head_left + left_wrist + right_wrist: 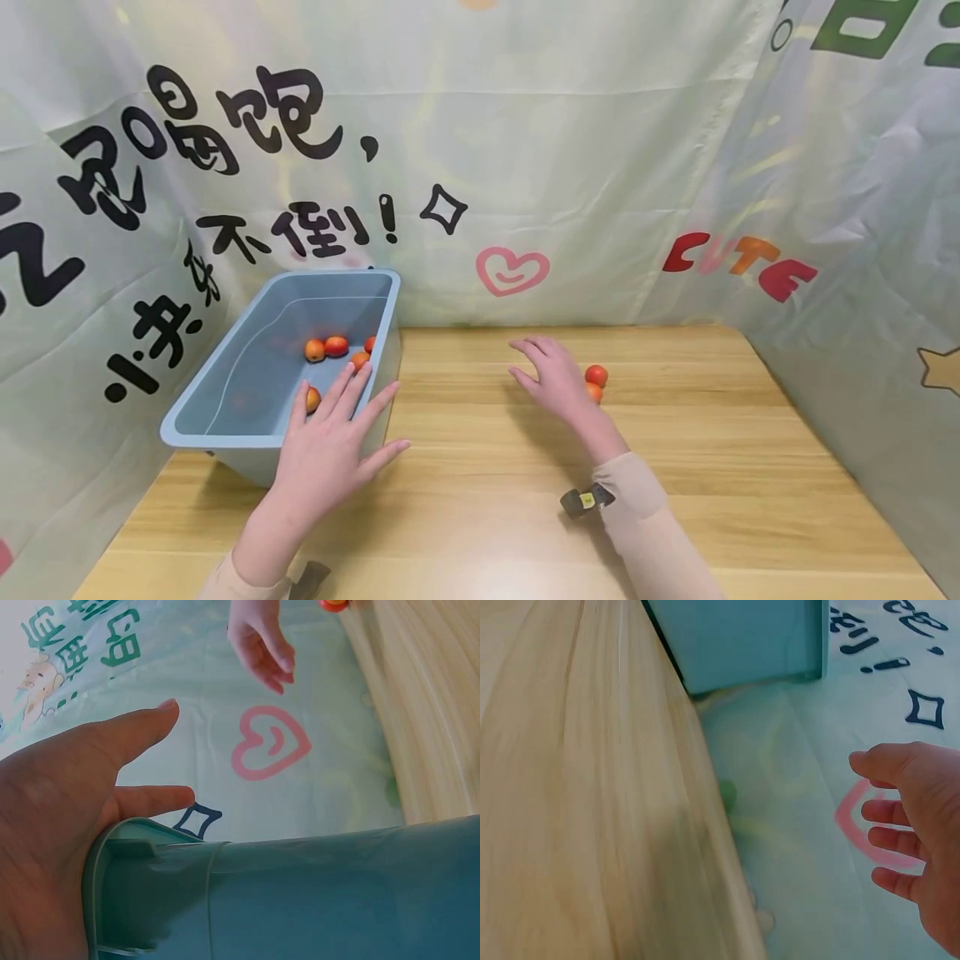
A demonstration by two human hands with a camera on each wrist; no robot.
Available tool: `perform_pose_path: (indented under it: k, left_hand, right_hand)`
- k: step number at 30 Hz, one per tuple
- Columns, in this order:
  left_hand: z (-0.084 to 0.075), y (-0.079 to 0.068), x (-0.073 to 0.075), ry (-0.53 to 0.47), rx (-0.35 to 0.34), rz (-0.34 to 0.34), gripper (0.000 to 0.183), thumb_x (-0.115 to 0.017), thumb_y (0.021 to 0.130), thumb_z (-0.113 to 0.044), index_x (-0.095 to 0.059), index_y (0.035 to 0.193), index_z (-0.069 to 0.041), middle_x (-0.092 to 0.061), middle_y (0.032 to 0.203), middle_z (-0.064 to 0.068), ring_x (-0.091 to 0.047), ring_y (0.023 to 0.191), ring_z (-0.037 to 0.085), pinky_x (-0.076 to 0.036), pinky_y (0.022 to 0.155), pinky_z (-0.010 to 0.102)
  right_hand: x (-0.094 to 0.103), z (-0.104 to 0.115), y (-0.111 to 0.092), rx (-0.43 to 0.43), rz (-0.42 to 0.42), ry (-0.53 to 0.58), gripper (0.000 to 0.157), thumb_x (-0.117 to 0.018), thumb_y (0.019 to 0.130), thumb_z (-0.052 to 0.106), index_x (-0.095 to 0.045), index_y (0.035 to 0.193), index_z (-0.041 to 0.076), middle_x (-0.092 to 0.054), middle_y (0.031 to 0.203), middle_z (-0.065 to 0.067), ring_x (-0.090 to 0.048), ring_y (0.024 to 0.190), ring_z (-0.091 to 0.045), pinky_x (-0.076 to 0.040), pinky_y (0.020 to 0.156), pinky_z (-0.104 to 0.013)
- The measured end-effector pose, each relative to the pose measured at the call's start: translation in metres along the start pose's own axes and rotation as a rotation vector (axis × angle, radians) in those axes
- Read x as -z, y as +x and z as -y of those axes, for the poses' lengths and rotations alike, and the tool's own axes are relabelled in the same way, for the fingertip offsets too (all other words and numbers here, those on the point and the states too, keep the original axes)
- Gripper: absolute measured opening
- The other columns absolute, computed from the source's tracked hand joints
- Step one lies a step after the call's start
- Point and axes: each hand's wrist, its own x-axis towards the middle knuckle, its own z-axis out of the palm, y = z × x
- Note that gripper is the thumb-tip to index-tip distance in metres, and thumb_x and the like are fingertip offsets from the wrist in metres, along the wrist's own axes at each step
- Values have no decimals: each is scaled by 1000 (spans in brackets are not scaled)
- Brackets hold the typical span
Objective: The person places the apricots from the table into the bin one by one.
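Note:
My left hand [326,454], fingers spread, lies over the near right rim of a blue plastic tub [247,367]. In the left wrist view the palm [45,817] is close against the tub's edge [94,892]. Several small orange-red tomatoes [336,346] lie on the tub's floor, one partly hidden by my left fingers. My right hand [551,379] hovers over the table to the right of the tub, its fingers loosely bent and nothing in them [922,825]. Beside it on the table are two red tomatoes [596,376], the nearer one partly covered by the hand.
The wooden table [480,517] ends at a printed cloth backdrop [585,167] that rises behind it and along both sides. A dark wrist camera [587,501] sits on the right sleeve, and another [309,579] on the left.

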Motion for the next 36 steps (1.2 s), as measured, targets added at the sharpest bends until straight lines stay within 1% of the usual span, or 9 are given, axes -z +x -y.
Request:
perform_pose_path:
  k: [8,17,22,30,36]
  left_hand:
    - [0,1,0,4,-7,-8,72,-65,77,-66,-54,139,-31,-46,150,9,-36,144,27,-22,111,67]
    - [0,1,-1,9,-15,-25,72,-65,77,-67,-54,139,-31,-46,151,8,-37,144,27,-23,111,67]
    - [0,1,-1,2,-14,-30,72,-65,77,-66,-54,139,-31,-47,150,8,-37,143,27,-23,111,67]
    - [1,1,-1,2,-10,-26,72,-65,77,-66,-54,139,-31,-47,150,8,-37,144,27,-23,110,67]
    - [1,0,-2,4,-10,-27,72,-65,77,-66,-54,139,-32,-47,150,9,-38,143,27,-25,110,67]
  right_hand:
    - [13,-16,-17,-102,10,-7,42,-73,87,24,-63,125,10,-65,120,-15,-59,116,-34,-47,98,-53]
    - [23,-35,-36,-162,25,-13,42,-73,86,21,-63,125,7,-65,120,-18,-57,116,-38,-46,98,-56]
    - [29,-43,-47,-212,57,3,44,-73,87,22,-62,126,6,-63,122,-20,-56,118,-39,-44,98,-57]
    - [35,-54,-60,-230,106,-47,39,-72,86,22,-65,121,4,-65,116,-18,-58,111,-38,-46,95,-54]
    - [38,-59,-68,-265,170,-76,38,-72,87,24,-65,118,3,-65,115,-20,-59,109,-40,-46,95,-56]
